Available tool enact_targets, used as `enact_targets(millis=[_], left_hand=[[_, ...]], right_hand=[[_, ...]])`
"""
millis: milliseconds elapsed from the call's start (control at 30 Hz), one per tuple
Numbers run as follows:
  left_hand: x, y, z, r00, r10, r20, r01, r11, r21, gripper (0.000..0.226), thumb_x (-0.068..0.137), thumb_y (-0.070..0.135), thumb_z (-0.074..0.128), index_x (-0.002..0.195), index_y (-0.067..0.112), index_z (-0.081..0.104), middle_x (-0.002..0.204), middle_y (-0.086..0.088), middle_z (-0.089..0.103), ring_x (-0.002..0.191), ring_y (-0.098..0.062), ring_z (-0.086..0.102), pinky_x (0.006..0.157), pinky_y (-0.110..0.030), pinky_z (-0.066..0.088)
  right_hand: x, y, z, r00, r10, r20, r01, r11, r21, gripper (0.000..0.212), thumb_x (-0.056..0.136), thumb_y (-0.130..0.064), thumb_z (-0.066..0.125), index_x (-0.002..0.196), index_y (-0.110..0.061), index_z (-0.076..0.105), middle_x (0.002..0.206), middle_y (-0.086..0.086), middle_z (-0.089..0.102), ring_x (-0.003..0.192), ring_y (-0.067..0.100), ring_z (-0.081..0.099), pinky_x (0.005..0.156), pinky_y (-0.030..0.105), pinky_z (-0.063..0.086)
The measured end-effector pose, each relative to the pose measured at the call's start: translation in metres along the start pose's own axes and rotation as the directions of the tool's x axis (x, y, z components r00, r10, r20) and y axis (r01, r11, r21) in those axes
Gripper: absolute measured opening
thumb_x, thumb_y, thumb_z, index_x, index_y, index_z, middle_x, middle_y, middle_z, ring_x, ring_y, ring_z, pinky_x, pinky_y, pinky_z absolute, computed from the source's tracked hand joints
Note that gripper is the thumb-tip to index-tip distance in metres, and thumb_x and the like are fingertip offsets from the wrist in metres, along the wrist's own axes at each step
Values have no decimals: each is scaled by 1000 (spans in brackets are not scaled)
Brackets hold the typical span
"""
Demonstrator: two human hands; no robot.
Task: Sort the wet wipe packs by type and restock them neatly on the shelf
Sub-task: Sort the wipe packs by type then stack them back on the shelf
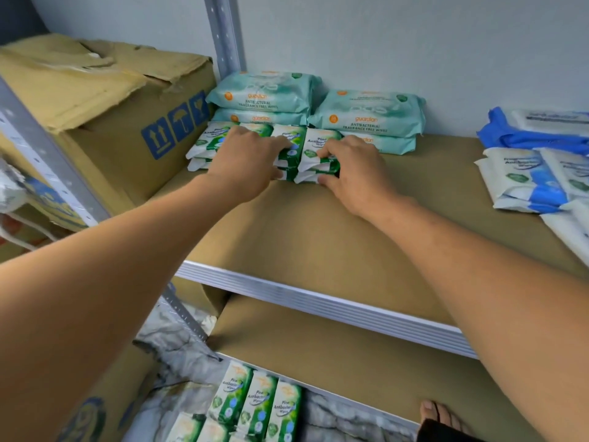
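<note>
At the centre of the head view, both hands work a two-high row of green pine packs [318,138] on the shelf [318,237], just in front of the teal antibacterial packs [366,113]. The left hand [245,154] lies over the middle of the row, with its fingers curled over the top and its thumb at the front edge. The right hand [347,169] pinches the rightmost stack, fingers on top and thumb beneath.

The likeliest trouble is the slick wrappers sliding: an uneven squeeze or push could make the upper layer skate off the lower. Pushing too far back could knock the teal stacks askew. At the left of the frame the cardboard box [105,100] hems the row in, so sideways pressure may buckle it. More green packs [255,406] wait at the bottom of the frame, and blue-and-white packs [522,183] lie well apart at the right edge.
</note>
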State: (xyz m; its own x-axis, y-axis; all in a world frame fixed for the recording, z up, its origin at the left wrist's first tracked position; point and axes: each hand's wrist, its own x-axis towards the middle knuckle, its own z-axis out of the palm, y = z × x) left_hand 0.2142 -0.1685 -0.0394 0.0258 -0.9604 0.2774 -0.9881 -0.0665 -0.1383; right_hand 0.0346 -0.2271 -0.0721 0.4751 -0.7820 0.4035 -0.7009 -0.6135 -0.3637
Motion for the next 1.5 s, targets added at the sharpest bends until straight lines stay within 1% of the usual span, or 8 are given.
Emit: enact_targets(millis=[133, 267, 367, 533, 767, 967, 1167, 1500], left_hand=[[4, -3, 5, 999, 43, 29, -44, 998, 36, 54, 100, 42, 56, 149, 26, 39, 129, -10, 61, 118, -33, 53, 96, -37, 32], [-13, -7, -5, 995, 99, 33, -99, 995, 1, 70, 95, 53, 56, 154, 26, 32, 161, -1, 31, 152, -26, 14, 121, -46, 15], [-43, -2, -21, 998, 32, -61, -40, 990, -137, 64, 92, 54, 60, 146, 24, 45, 153, -2, 45, 149, -27, 23, 120, -47, 22], [-106, 6, -45, 991, -3, -131, -26, 977, -214, 56, 89, 55, 63, 134, 23, 57, 132, -1, 63, 129, -25, 49, 106, -45, 40], [-209, 21, -55, 988, -114, -106, 73, 940, -332, 47, 89, 50, 65, 127, 23, 62, 121, 1, 67, 117, -26, 55, 95, -42, 46], [-296, 16, -17, 972, -222, 74, 234, 901, -366, 47, 90, 50, 63, 128, 23, 62, 122, 2, 66, 113, -25, 57, 92, -40, 47], [-366, -8, 68, 857, -351, 377, 496, 759, -421, 48, 94, 49, 62, 131, 18, 60, 131, -2, 63, 117, -24, 58, 93, -42, 50], [-433, -30, 227, 489, -425, 761, 845, 449, -292, 54, 97, 47, 59, 139, 12, 53, 140, -5, 58, 123, -24, 57, 100, -38, 48]], right_hand=[[3, 2, -1, 1000, -1, 16, 1, 1000, 19, 38, 85, -28, 77, 120, -20, 64, 124, 7, 59, 111, 26, 53, 84, 31, 39], [2, -3, -14, 987, 15, 159, -16, 1000, 9, 62, 87, -37, 74, 142, -22, 50, 144, 9, 52, 130, 28, 46, 106, 34, 38], [-14, -14, -28, 981, 49, 190, -58, 998, 39, 80, 90, -45, 68, 157, -23, 28, 159, 8, 33, 145, 29, 31, 119, 42, 27], [-64, -53, -61, 999, 13, 52, -19, 992, 129, 60, 91, -42, 67, 145, -21, 50, 144, 6, 54, 132, 26, 49, 110, 36, 39], [-161, -117, -73, 993, -45, 105, 18, 969, 245, 43, 91, -39, 68, 131, -26, 61, 124, 0, 62, 110, 20, 58, 92, 30, 45], [-236, -140, -19, 962, -7, 272, -88, 938, 336, 34, 88, -36, 70, 120, -26, 67, 104, -6, 65, 83, 9, 59, 81, 27, 49], [-286, -110, 73, 834, 131, 536, -299, 923, 240, 32, 90, -37, 69, 118, -21, 67, 110, -3, 68, 101, 16, 63, 90, 30, 48], [-341, -34, 212, 528, 362, 768, -484, 872, -78, 40, 94, -37, 65, 124, -10, 62, 119, 9, 67, 109, 26, 62, 86, 32, 46]])
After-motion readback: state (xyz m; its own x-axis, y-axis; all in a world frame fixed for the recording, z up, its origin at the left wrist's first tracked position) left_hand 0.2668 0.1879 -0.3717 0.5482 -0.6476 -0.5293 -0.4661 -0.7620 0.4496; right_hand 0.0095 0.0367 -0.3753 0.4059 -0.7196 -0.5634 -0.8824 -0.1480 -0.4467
